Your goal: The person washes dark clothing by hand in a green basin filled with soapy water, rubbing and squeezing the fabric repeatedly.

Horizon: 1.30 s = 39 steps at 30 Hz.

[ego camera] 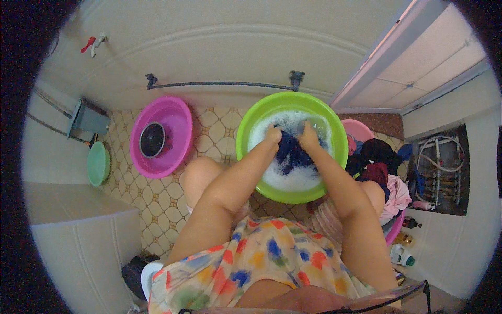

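Observation:
A lime-green plastic basin (292, 197) stands on the tiled floor between my knees, filled with foamy water (298, 182). Dark navy cloth (291, 153) lies partly sunk in the suds at its middle. My left hand (274, 135) grips the cloth's left side, with the fingertips partly hidden by cloth and foam. On the other side, my right hand (308, 135) holds the cloth near a clear bubble-like bulge (315, 126). Both forearms reach over the basin's near rim.
A magenta basin (178, 157) holding a dark round bowl (152, 140) sits to the left, beyond it a mint-green basin (98, 164). At right are piled clothes (378, 172), a pink basin (357, 127) and several bottles (402, 255). A metal rail (223, 84) runs along the wall.

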Motion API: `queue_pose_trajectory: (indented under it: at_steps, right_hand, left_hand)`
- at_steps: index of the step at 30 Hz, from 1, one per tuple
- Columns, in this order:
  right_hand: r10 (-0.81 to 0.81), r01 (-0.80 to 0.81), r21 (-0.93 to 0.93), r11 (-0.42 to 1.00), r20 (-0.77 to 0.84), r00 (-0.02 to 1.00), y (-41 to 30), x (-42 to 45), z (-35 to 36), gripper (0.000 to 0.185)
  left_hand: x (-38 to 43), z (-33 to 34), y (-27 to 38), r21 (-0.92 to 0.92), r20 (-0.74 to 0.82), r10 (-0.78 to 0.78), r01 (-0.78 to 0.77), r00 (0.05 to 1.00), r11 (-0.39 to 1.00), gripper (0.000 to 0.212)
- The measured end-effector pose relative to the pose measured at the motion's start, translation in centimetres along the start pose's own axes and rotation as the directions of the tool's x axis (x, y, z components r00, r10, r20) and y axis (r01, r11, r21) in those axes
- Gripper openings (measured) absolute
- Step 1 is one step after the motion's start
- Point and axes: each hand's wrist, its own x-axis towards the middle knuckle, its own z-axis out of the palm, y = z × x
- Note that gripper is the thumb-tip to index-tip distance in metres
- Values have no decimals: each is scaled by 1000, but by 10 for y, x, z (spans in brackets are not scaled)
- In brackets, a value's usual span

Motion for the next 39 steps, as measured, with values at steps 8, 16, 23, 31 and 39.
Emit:
queue_pose_trajectory:
  at_steps: [8, 16, 23, 31, 39]
  right_hand:
    - [-308, 285, 191, 939, 104, 946, -73, -37, -26, 20]
    - [-293, 291, -161, 943, 16, 956, -68, -18, -31, 33]
    - [-134, 100, 228, 968, 137, 981, -50, 8, -52, 38]
    - [-145, 15, 494, 869, 227, 963, -57, 4, -85, 37]
    - [-86, -73, 345, 936, 423, 902, -68, -8, -99, 51]
  left_hand:
    - [-41, -5, 39, -142, 279, -167, 213, 946, 967, 36]
    - [-44, 18, 9, -442, 550, -13, 304, 835, 844, 39]
    - [-52, 2, 34, -153, 489, 14, 69, 872, 986, 35]
    - [-84, -26, 77, 231, 652, 290, -548, 701, 804, 32]
    - [-106, -35, 105, -210, 523, 264, -178, 810, 961, 37]
